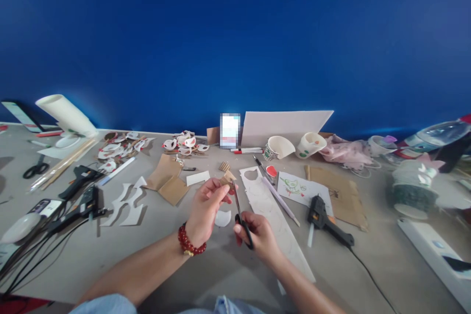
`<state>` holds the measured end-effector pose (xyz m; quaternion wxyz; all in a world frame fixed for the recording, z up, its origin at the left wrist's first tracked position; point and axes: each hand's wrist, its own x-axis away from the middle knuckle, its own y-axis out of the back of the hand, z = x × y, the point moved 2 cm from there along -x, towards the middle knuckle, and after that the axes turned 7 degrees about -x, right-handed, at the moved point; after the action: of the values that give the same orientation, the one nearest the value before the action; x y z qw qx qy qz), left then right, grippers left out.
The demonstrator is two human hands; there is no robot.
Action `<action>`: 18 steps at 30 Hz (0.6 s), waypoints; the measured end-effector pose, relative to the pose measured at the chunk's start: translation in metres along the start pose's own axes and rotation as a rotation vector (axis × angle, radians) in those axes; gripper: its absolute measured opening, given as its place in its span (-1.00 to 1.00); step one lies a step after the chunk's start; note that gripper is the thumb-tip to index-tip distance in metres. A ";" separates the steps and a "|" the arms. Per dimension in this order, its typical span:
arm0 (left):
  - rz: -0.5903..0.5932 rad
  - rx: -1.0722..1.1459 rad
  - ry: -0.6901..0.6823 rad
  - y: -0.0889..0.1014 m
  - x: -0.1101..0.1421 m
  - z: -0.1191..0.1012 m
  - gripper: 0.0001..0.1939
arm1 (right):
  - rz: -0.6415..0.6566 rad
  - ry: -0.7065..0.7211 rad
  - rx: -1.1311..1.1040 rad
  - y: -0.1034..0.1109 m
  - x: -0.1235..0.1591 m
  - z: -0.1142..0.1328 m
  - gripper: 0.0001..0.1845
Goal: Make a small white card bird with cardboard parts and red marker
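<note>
My left hand (205, 208), with a red bead bracelet (189, 243) at the wrist, pinches a small piece of brown cardboard (230, 176) between thumb and fingers. Black-handled scissors (237, 204) are gripped in my right hand (260, 235), blades pointing away from me. The blades stand right beside the cardboard; whether they touch it I cannot tell. Just below my left fingertips lies a curved white paper scrap (222, 218). A long white paper strip (274, 225) with a round cutout runs past my right hand.
Glue guns lie on the right (326, 221) and left (83, 206), with trailing cords. Folded brown cardboard (167, 181), white paper cutouts (127, 206), paper cups (311, 144), a drawing (300, 189) and a propped phone (230, 131) are on the table. A blue wall (235, 49) stands behind.
</note>
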<state>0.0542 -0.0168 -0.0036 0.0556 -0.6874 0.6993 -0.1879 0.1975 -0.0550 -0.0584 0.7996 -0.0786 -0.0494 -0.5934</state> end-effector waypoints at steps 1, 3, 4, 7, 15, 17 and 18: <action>-0.001 -0.001 0.001 0.000 0.000 -0.001 -0.84 | -0.001 0.001 0.012 0.000 0.000 0.000 -0.39; -0.004 -0.005 0.003 -0.001 0.000 -0.002 -0.83 | -0.009 0.009 0.040 0.001 0.000 0.000 -0.39; -0.004 -0.006 0.004 -0.002 0.000 -0.003 -0.82 | -0.016 0.012 0.055 0.002 0.000 0.000 -0.40; 0.006 -0.010 0.007 -0.003 -0.001 -0.005 -0.81 | -0.035 0.018 0.075 0.003 0.000 -0.002 -0.40; 0.067 -0.095 -0.002 0.005 -0.010 -0.001 -0.83 | -0.014 0.055 0.025 0.018 -0.001 0.013 -0.39; 0.101 -0.139 -0.022 0.009 -0.012 -0.002 -0.84 | 0.045 0.034 0.069 0.026 -0.001 0.021 -0.40; 0.117 -0.162 -0.029 0.010 -0.013 -0.003 -0.84 | 0.080 0.027 0.106 0.031 0.000 0.024 -0.41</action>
<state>0.0444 -0.0042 -0.0070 0.0209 -0.6502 0.7503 -0.1175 0.2271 -0.0416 -0.0367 0.8262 -0.0301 -0.0665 -0.5587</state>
